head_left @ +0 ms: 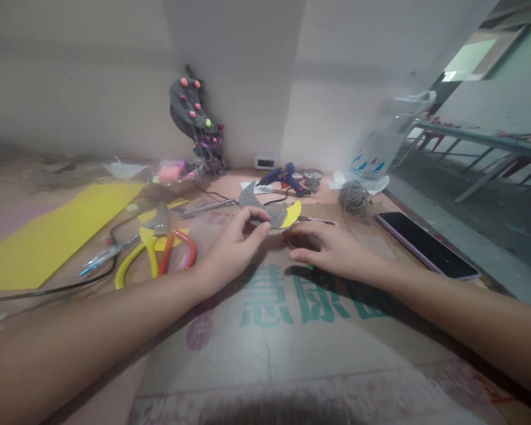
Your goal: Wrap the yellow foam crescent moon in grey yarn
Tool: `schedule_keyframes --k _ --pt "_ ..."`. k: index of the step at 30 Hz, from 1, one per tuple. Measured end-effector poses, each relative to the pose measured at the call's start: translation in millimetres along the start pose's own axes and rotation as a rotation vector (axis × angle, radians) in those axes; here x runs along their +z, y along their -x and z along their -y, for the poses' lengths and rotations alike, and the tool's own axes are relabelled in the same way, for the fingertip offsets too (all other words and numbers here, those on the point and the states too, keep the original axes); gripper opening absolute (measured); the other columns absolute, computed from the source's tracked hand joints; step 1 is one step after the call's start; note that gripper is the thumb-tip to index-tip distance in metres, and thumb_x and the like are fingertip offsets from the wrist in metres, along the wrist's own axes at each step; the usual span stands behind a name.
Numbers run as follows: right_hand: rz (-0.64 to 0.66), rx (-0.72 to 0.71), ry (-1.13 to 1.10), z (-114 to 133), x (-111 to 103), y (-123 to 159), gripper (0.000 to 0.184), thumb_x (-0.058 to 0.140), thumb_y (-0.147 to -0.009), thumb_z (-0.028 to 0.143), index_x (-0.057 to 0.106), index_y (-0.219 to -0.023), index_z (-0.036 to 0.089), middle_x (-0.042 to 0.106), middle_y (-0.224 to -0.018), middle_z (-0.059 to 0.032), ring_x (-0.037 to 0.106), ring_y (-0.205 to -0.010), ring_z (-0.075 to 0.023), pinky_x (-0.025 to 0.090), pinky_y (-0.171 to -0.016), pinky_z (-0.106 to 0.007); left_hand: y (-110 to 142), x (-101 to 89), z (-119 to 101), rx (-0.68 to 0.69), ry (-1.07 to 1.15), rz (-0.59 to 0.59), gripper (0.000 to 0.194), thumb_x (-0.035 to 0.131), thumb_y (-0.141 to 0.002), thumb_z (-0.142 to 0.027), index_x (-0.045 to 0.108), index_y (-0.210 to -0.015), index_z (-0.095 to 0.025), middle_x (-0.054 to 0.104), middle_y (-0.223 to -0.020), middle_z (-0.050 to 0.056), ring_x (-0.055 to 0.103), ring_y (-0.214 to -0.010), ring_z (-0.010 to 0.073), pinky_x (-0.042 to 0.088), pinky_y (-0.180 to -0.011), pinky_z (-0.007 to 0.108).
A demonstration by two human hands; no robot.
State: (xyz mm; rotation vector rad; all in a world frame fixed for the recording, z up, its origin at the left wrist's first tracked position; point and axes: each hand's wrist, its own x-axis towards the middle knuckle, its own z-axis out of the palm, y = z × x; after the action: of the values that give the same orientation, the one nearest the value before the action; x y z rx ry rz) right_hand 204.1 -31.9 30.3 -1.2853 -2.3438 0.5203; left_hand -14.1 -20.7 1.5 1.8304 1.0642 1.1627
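Observation:
A crescent moon shape [273, 213] is held over the table's middle, mostly wrapped in grey yarn, with a bare yellow tip [291, 213] at its right end. My left hand [244, 233] pinches its lower edge between thumb and fingers. To the right, my right hand [321, 245] curls close to the piece with thumb and fingers apart; I cannot make out any yarn between them. Behind the crescent lies a blue glue gun [285, 178]. A ball of grey yarn [354, 198] sits further right.
Pliers with yellow and red handles [166, 251] and a yellow sheet [66, 230] lie left. A phone [427, 245] and a water bottle [383, 139] are at right. A decorated grey moon [189, 103] leans on the wall. Cardboard [265, 360] covers the table in front.

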Motion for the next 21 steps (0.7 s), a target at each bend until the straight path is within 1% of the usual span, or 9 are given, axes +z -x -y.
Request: schedule_keyframes --k 2,4,6,8,10,13,15,16,21 --pt "0.016 -0.023 -0.015 4.0 4.4 1.3 0.019 0.071 -0.083 0.035 0.071 -0.094 0.019 0.075 -0.1 -0.0067 0.067 -0.091 -0.021 0.049 -0.08 -0.031 0.2 0.6 1.9 0.022 -0.022 0.011 0.018 0.059 -0.091 -0.029 0.056 -0.106 -0.02 0.06 -0.109 0.004 0.058 -0.1 0.0194 0.046 -0.09 0.035" --pt "0.02 0.012 -0.098 8.3 5.5 3.6 0.009 0.065 -0.086 0.027 0.067 -0.084 0.019 0.072 -0.088 -0.0034 0.066 -0.082 -0.0173 0.049 -0.077 -0.03 0.2 1.3 3.7 0.034 -0.058 0.021 0.022 0.062 -0.088 -0.026 0.054 -0.107 -0.021 0.059 -0.112 0.005 0.058 -0.104 0.0206 0.047 -0.094 0.038" --pt "0.047 0.075 -0.234 14.1 4.3 7.1 0.01 0.057 -0.09 0.024 0.061 -0.081 0.02 0.067 -0.076 0.0001 0.064 -0.07 -0.014 0.049 -0.069 -0.027 0.3 1.8 4.8 0.051 -0.101 0.037 0.025 0.063 -0.086 -0.024 0.053 -0.108 -0.021 0.058 -0.114 0.006 0.057 -0.108 0.0215 0.047 -0.097 0.04" --pt "0.1 0.152 -0.397 20.4 2.0 10.3 0.01 0.052 -0.093 0.027 0.055 -0.085 0.021 0.058 -0.065 0.0046 0.059 -0.055 -0.011 0.048 -0.059 -0.026 0.6 1.9 4.6 0.063 -0.145 0.05 0.027 0.064 -0.084 -0.023 0.052 -0.108 -0.021 0.058 -0.114 0.007 0.057 -0.109 0.0221 0.047 -0.098 0.042" --pt "0.155 0.232 -0.533 24.9 -1.0 11.7 0.011 0.05 -0.095 0.032 0.05 -0.09 0.023 0.048 -0.06 0.0089 0.049 -0.041 -0.0083 0.043 -0.047 -0.024 1.1 1.5 3.1 0.07 -0.186 0.049 0.027 0.065 -0.084 -0.025 0.052 -0.107 -0.021 0.058 -0.113 0.007 0.056 -0.108 0.0226 0.047 -0.097 0.042" --pt "0.195 0.283 -0.62 24.8 -8.0 9.3 0.022 0.052 -0.095 0.045 0.048 -0.096 0.024 0.042 -0.06 0.0103 0.036 -0.036 -0.006 0.031 -0.037 -0.022 1.6 0.6 0.3 0.1 -0.221 0.034 0.025 0.065 -0.084 -0.026 0.051 -0.103 -0.021 0.059 -0.108 0.007 0.056 -0.104 0.0219 0.047 -0.093 0.041" --pt "0.187 0.266 -0.596 20.8 -15.3 6.0 0.031 0.052 -0.093 0.053 0.048 -0.097 0.023 0.041 -0.061 0.0096 0.032 -0.039 -0.0059 0.025 -0.037 -0.022 1.7 0.2 -0.5 0.122 -0.225 0.021 0.023 0.066 -0.084 -0.025 0.05 -0.101 -0.021 0.058 -0.106 0.006 0.056 -0.101 0.021 0.047 -0.092 0.04" --pt "0.174 0.248 -0.55 18.4 -19.7 4.4 0.034 0.054 -0.092 0.055 0.049 -0.098 0.023 0.041 -0.061 0.0094 0.032 -0.041 -0.0063 0.024 -0.039 -0.022 1.7 0.1 -0.6 0.128 -0.225 0.012 0.023 0.066 -0.084 -0.024 0.05 -0.1 -0.021 0.058 -0.106 0.006 0.056 -0.101 0.0208 0.047 -0.092 0.039" --pt "0.057 0.116 -0.093 9.4 -40.7 1.8 0.039 0.069 -0.082 0.047 0.06 -0.11 0.021 0.051 -0.06 0.0067 0.047 -0.054 -0.0114 0.032 -0.052 -0.025 1.8 0.1 -0.8 0.111 -0.213 -0.014 0.024 0.066 -0.086 -0.026 0.05 -0.102 -0.021 0.057 -0.107 0.005 0.055 -0.102 0.0196 0.046 -0.093 0.038"
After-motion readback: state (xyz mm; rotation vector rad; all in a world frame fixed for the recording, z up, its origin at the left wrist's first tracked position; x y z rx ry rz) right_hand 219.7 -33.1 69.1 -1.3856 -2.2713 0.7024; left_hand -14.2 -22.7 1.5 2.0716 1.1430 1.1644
